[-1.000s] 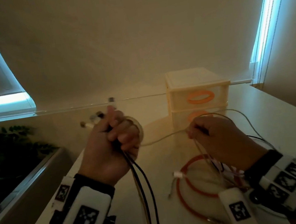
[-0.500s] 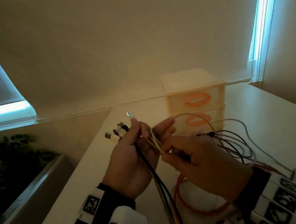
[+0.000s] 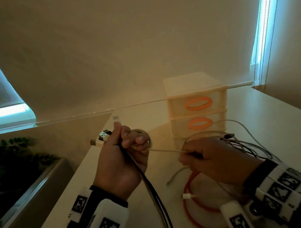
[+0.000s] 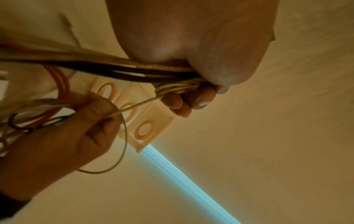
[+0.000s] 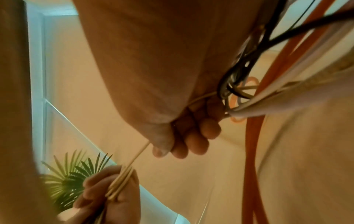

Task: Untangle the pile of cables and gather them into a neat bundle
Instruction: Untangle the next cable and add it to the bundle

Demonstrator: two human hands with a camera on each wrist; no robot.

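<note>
Your left hand is fisted around a gathered bunch of cables, raised above the white table near its left edge, where the top drops off toward a planter of green foliage. Dark and pale strands hang from that fist toward you, and several plug ends stick out past your knuckles. Your right hand is curled too, pinching a thin pale cable that runs nearly taut between the two hands. Under and behind the right hand lies the loose tangle: an orange cable looped on the table, with thin dark and grey strands spreading to the right. Bare tabletop lies to the right of the tangle, as far as the wall.

The left wrist view shows what the head view hides: the pale cable is wound in several small turns over your left fingertips, and a slack loop of it hangs below your right thumb. The right wrist view shows the dark strands bunched against your right palm, with the orange cable passing beside it.

Farther back, a cream two-drawer box with orange handles stands at the wall, just behind the tangle. Bright window strips edge the blind on both sides.
</note>
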